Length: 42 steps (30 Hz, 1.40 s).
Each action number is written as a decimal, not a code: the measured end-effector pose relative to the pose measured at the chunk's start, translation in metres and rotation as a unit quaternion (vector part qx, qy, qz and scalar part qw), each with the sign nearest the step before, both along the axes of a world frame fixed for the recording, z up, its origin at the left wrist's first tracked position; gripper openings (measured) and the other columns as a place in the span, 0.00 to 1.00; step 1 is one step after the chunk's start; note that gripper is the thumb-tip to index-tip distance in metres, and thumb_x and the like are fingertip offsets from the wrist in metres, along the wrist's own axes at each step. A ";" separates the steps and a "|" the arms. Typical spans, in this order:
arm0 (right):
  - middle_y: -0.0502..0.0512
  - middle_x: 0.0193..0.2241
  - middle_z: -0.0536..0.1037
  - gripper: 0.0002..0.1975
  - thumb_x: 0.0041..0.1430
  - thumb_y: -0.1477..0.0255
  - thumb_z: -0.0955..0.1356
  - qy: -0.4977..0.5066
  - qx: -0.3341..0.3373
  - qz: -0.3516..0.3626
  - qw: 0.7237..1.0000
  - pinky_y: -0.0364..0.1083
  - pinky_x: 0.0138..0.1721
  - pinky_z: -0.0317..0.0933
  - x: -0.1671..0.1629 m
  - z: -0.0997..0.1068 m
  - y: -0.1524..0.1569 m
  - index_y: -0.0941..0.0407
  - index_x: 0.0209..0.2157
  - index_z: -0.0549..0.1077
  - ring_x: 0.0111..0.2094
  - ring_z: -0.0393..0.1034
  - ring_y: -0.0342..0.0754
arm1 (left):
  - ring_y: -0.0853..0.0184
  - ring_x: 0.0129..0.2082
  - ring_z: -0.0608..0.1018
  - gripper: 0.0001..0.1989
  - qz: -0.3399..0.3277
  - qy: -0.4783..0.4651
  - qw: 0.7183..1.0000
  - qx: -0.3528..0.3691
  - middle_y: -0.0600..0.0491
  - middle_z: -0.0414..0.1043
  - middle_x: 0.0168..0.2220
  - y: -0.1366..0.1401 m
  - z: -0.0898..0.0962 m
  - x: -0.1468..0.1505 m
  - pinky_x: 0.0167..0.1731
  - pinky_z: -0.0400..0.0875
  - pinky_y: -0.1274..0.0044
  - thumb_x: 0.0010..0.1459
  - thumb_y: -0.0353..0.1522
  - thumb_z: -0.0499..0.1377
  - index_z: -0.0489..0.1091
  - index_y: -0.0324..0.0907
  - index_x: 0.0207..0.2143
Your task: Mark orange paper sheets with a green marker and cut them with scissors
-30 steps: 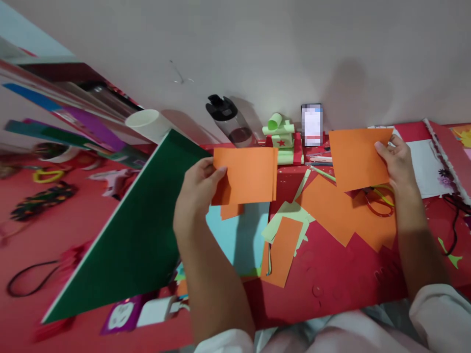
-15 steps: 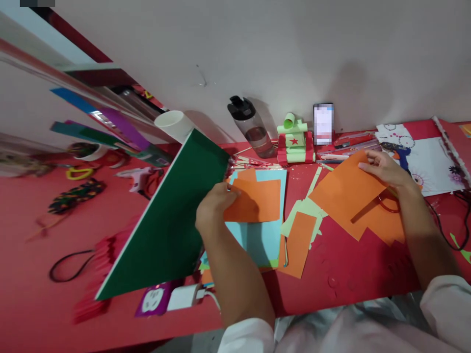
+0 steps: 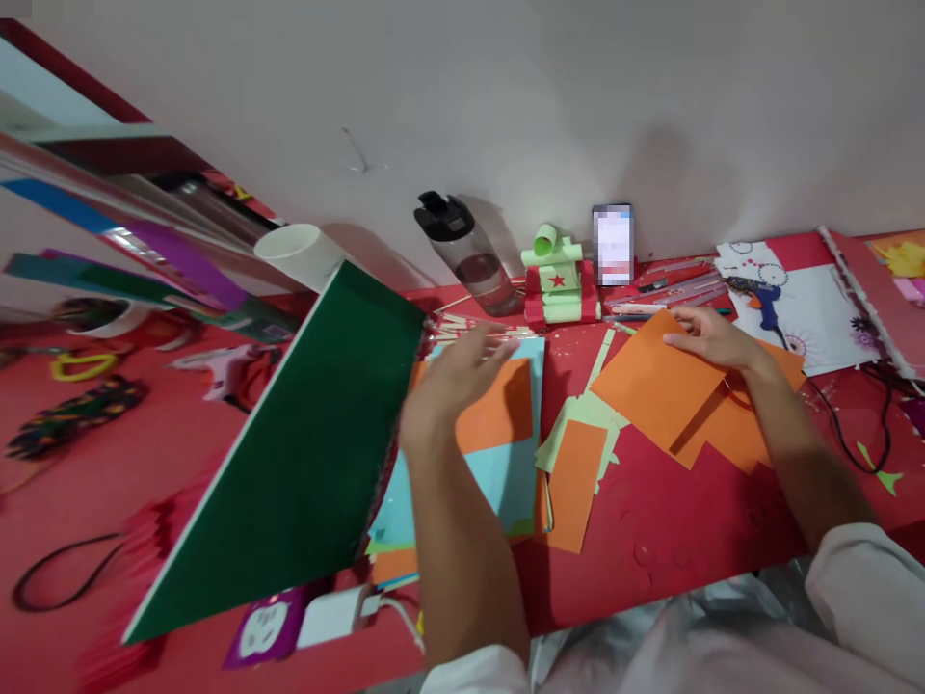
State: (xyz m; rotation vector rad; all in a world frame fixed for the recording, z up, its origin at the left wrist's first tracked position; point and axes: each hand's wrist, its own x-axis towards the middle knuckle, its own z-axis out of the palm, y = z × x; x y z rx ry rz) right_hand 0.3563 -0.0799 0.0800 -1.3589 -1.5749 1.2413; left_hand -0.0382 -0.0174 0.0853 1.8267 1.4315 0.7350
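My left hand [image 3: 459, 376] is above the stack of coloured paper, its fingers stretched out and apart with nothing between them. Below it lie an orange sheet [image 3: 498, 419] and a light blue sheet [image 3: 506, 477]. The dark green cover [image 3: 289, 463] is tilted up beside my left forearm. On the other side, my right hand [image 3: 712, 337] pinches the upper edge of an orange paper sheet [image 3: 650, 386]. Under that sheet are another orange sheet [image 3: 737, 434] and part of a red ring, probably a scissors handle, mostly covered.
Pale green paper scraps [image 3: 578, 424] and an orange strip [image 3: 574, 487] lie mid-table. Along the wall stand a bottle [image 3: 469, 255], a green-and-red paper model [image 3: 560, 280] and a phone [image 3: 613, 246]. A blue glue gun [image 3: 762, 299] is right; a pink one [image 3: 224, 371] is left.
My left hand has let go of the orange sheet, which now lies on the blue paper, and its fingers have spread. My right hand keeps its sheet. The view has shifted right.
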 end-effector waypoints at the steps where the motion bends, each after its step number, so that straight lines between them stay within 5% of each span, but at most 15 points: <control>1: 0.57 0.47 0.85 0.17 0.61 0.61 0.75 -0.020 0.025 0.001 0.999 0.56 0.47 0.75 -0.004 0.000 0.000 0.52 0.49 0.81 0.48 0.81 0.59 | 0.48 0.49 0.80 0.20 -0.066 -0.002 0.998 -0.020 0.42 0.80 0.47 -0.004 0.005 0.024 0.46 0.74 0.65 0.63 0.50 0.62 0.75 0.44 0.46; 4: 0.58 0.48 0.83 0.16 0.63 0.61 0.73 -0.071 0.078 0.010 0.994 0.56 0.48 0.73 -0.016 0.001 0.000 0.55 0.47 0.81 0.48 0.79 0.59 | 0.56 0.49 0.80 0.24 -0.229 -0.045 0.969 -0.081 0.45 0.78 0.54 -0.013 0.010 0.086 0.47 0.74 0.69 0.65 0.51 0.60 0.73 0.44 0.52; 6: 0.58 0.46 0.83 0.15 0.65 0.60 0.71 -0.071 0.074 0.027 0.994 0.54 0.47 0.72 -0.020 0.005 -0.001 0.55 0.47 0.79 0.46 0.78 0.56 | 0.60 0.41 0.80 0.20 -0.282 -0.056 0.953 -0.096 0.47 0.78 0.46 -0.015 0.004 0.108 0.41 0.73 0.72 0.64 0.49 0.61 0.73 0.42 0.45; 10: 0.54 0.36 0.83 0.13 0.67 0.60 0.69 -0.123 0.038 -0.009 0.992 0.48 0.38 0.68 -0.005 0.016 -0.003 0.54 0.45 0.76 0.36 0.77 0.51 | 0.65 0.29 0.73 0.13 -0.279 0.022 0.953 -0.114 0.53 0.72 0.29 -0.007 -0.018 0.110 0.30 0.64 0.75 0.62 0.43 0.58 0.67 0.42 0.31; 13: 0.53 0.34 0.82 0.10 0.65 0.63 0.71 -0.306 0.028 -0.074 0.949 0.46 0.36 0.62 0.022 0.021 -0.007 0.53 0.44 0.76 0.34 0.76 0.51 | 0.63 0.32 0.74 0.09 -0.315 0.117 0.933 -0.130 0.52 0.75 0.31 -0.006 -0.026 0.105 0.31 0.65 0.75 0.60 0.39 0.59 0.71 0.42 0.31; 17: 0.56 0.39 0.84 0.14 0.62 0.61 0.75 -0.523 -0.049 -0.056 0.849 0.46 0.35 0.58 0.042 0.016 -0.012 0.52 0.44 0.77 0.39 0.77 0.54 | 0.55 0.42 0.79 0.08 -0.246 0.282 0.923 -0.094 0.44 0.78 0.44 -0.023 -0.025 0.126 0.36 0.68 0.72 0.60 0.34 0.61 0.76 0.42 0.40; 21: 0.62 0.47 0.84 0.15 0.62 0.63 0.75 -0.582 -0.106 -0.008 0.806 0.47 0.36 0.59 0.033 0.013 -0.013 0.54 0.48 0.76 0.45 0.78 0.59 | 0.49 0.49 0.80 0.11 -0.207 0.385 0.898 -0.061 0.37 0.75 0.52 -0.044 -0.020 0.153 0.41 0.70 0.68 0.64 0.32 0.60 0.76 0.39 0.47; 33: 0.70 0.56 0.79 0.18 0.65 0.78 0.68 -0.600 -0.101 0.000 0.794 0.50 0.46 0.64 0.021 0.005 -0.014 0.57 0.55 0.72 0.56 0.75 0.63 | 0.47 0.53 0.79 0.16 -0.172 0.418 0.890 -0.058 0.33 0.73 0.53 -0.051 -0.018 0.161 0.42 0.72 0.67 0.67 0.28 0.54 0.74 0.38 0.54; 42: 0.72 0.54 0.81 0.21 0.67 0.74 0.67 -0.619 -0.091 -0.014 0.780 0.49 0.42 0.63 0.018 0.025 -0.019 0.60 0.60 0.67 0.53 0.78 0.64 | 0.48 0.53 0.78 0.16 -0.190 0.370 0.908 -0.052 0.35 0.75 0.54 -0.045 -0.025 0.158 0.44 0.73 0.66 0.65 0.27 0.54 0.75 0.38 0.52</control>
